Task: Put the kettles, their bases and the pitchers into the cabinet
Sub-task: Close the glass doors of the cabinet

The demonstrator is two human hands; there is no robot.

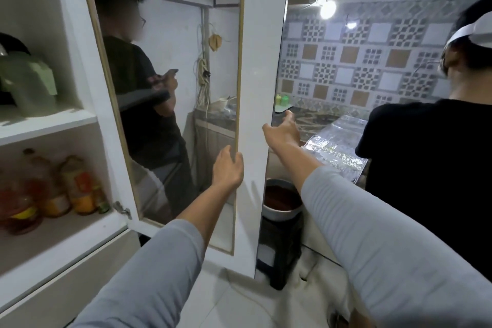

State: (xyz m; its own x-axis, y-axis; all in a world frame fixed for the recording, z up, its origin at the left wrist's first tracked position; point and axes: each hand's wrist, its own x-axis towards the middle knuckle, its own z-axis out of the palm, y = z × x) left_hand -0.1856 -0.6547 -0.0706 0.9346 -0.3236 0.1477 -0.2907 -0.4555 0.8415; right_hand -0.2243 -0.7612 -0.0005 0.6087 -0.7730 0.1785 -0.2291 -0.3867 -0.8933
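Note:
The white cabinet [87,114] stands open at the left, and its glass door [255,88] swings out towards me. On the upper shelf sits a pale green kettle-like item [29,82] with a dark object [10,45] behind it; both are partly cut off by the frame edge. My left hand [229,168] rests on the inner side of the door frame, fingers loosely bent against it. Past the door's outer edge, my right hand [283,130] reaches with fingers spread and holds nothing. No other kettle, base or pitcher is visible.
Oil bottles [53,189] fill the lower shelf. A person in black [431,173] stands close at the right by a foil-covered counter [335,144]. Another person [138,93] shows through the glass. A pot [282,202] sits on a black stool [279,247] beyond the door.

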